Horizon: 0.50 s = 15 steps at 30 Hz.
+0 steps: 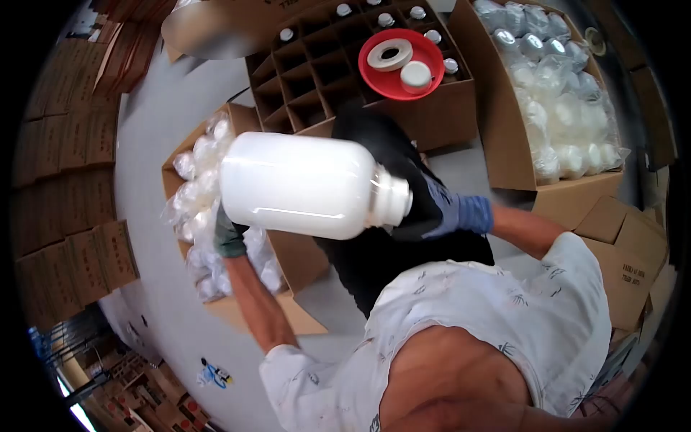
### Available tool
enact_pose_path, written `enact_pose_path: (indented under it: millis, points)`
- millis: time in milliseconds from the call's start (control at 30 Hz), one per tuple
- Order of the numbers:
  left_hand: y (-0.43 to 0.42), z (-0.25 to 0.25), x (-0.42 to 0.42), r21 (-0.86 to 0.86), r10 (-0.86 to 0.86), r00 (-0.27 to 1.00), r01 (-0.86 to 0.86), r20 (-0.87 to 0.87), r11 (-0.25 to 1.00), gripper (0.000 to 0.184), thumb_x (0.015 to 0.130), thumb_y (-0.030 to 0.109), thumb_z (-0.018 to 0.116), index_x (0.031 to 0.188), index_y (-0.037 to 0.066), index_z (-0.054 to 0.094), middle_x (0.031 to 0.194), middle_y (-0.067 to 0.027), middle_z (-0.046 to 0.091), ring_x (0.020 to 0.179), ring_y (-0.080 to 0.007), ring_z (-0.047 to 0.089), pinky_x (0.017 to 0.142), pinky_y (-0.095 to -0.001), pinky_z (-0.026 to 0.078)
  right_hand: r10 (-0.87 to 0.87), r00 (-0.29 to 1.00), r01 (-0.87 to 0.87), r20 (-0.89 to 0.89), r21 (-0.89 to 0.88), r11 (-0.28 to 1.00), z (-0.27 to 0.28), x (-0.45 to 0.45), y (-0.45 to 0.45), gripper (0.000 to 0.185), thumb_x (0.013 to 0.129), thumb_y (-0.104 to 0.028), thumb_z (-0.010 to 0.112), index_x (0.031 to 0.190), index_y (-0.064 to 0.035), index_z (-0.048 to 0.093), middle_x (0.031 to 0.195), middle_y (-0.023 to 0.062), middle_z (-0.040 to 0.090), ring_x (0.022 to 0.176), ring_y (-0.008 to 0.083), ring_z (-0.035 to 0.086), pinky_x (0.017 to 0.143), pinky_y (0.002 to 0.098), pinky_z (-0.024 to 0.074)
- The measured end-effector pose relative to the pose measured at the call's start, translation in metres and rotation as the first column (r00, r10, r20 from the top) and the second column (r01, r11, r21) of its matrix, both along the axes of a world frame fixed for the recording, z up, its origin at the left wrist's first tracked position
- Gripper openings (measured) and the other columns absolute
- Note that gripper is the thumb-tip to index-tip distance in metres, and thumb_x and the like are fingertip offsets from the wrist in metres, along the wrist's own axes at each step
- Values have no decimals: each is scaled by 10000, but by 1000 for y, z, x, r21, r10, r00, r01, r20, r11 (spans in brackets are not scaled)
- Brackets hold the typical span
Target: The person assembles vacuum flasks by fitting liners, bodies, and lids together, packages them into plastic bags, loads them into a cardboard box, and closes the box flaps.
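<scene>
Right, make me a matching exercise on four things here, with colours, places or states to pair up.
Things
1. Bottle
2. Tape roll
3. Left glove
4. Right glove

Places, colours, states
A. Blue at the wrist
B. White, on its side
C. Green at the wrist
D. In the red dish

Pairs: 1-B, 2-D, 3-C, 4-A

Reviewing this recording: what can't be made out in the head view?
All in the head view:
Green-gloved left hand: fingers hidden behind the large white plastic bottle.
Large brown divided cardboard carton: far end cut off by the picture's upper edge.
Brownish rounded shape, upper left: blurred, so not identifiable.
Brown cardboard box at right: print too small to read.
</scene>
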<state>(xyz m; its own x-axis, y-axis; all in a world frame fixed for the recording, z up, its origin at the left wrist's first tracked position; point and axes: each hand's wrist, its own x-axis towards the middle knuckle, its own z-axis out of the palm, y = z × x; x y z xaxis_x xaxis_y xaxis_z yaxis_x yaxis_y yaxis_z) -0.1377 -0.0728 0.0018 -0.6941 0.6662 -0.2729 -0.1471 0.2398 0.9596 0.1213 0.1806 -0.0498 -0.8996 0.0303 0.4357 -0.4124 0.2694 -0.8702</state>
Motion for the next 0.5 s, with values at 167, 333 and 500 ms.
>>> enact_pose_path:
  millis: [167, 333, 500]
  points:
    - [59, 42, 9, -216, -535, 842, 535, 67, 817, 574, 647, -21, 742, 1200, 15, 596, 1359, -115, 484, 1210, -214, 488, 994, -347, 431, 283, 956, -286, 80, 29, 958, -15, 8, 57, 522, 756, -125, 712, 1225, -38, 501, 1247, 170, 514, 1180, 345, 489, 1008, 428, 384]
    - [88, -9, 23, -196, -823, 559, 799, -104, 568, 452, 704, 75, 725, 1148, 70, 644, 1287, -114, 538, 1241, -298, 453, 1035, -380, 369, -467, 879, 432, -99, 580, 691, -58, -107, 153, 333, 781, -199, 659, 1085, -83, 589, 1047, 155, 606, 986, 340, 581, 822, 436, 464]
    - [100, -37, 26, -67, -827, 549, 827, -119, 558, 408, 808, 163, 674, 1201, 69, 611, 1294, -109, 546, 1247, -257, 448, 1079, -390, 306, -424, 814, 320, -397, 916, -242, -181, -211, 196, 340, 859, -222, 445, 1136, -97, 598, 1116, 188, 609, 1052, 329, 572, 838, 534, 455]
